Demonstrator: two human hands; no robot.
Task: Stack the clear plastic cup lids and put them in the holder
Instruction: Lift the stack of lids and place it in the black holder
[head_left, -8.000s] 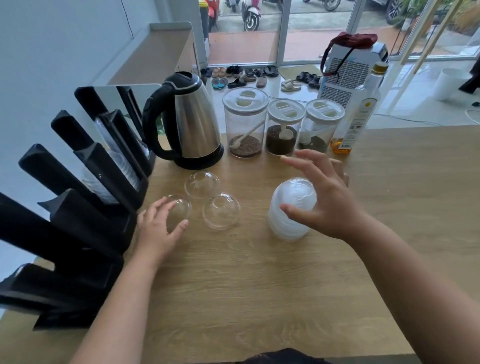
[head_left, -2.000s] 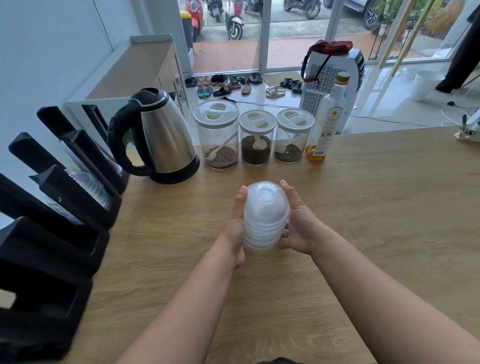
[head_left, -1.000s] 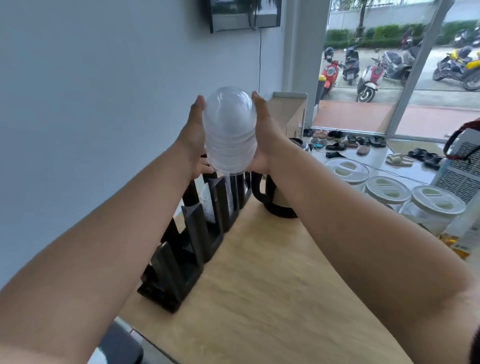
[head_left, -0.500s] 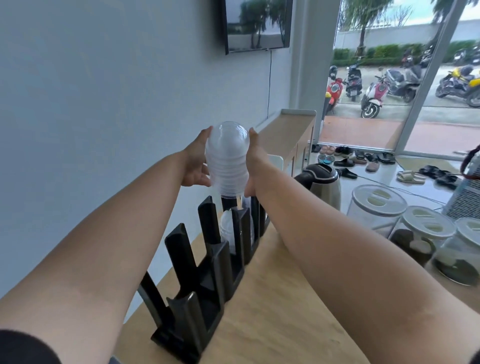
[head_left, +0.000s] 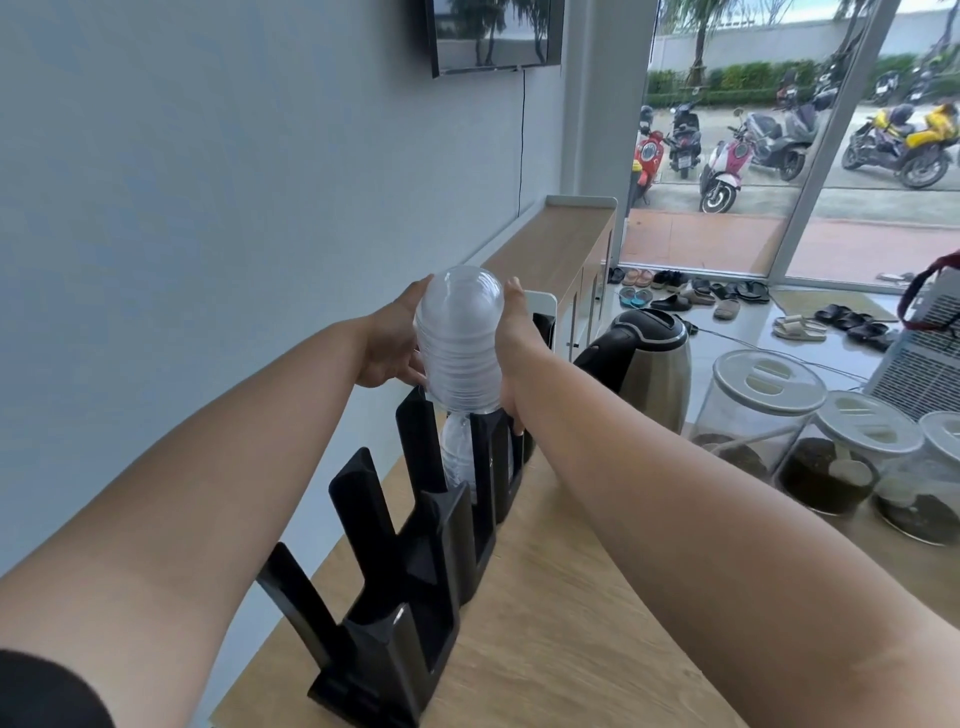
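Observation:
A tall stack of clear domed cup lids (head_left: 460, 340) is upright, dome up, between both my hands. My left hand (head_left: 392, 343) presses its left side and my right hand (head_left: 511, 338) presses its right side. The stack's lower rim sits just at the top of a far slot of the black holder (head_left: 415, 561), which stands along the wall on the wooden counter (head_left: 561, 649). Another stack of clear lids (head_left: 457, 457) stands inside that slot, directly below the held stack. The nearer slots of the holder look empty.
A steel kettle (head_left: 652, 364) with a black handle stands right of the holder. Three clear jars (head_left: 758, 410) with white lids stand further right. The grey wall runs close along the left. A glass door lies beyond.
Both hands have lowered the stack of lids from above the holder down to the mouth of its far slot. Earlier the stack was lifted from the counter.

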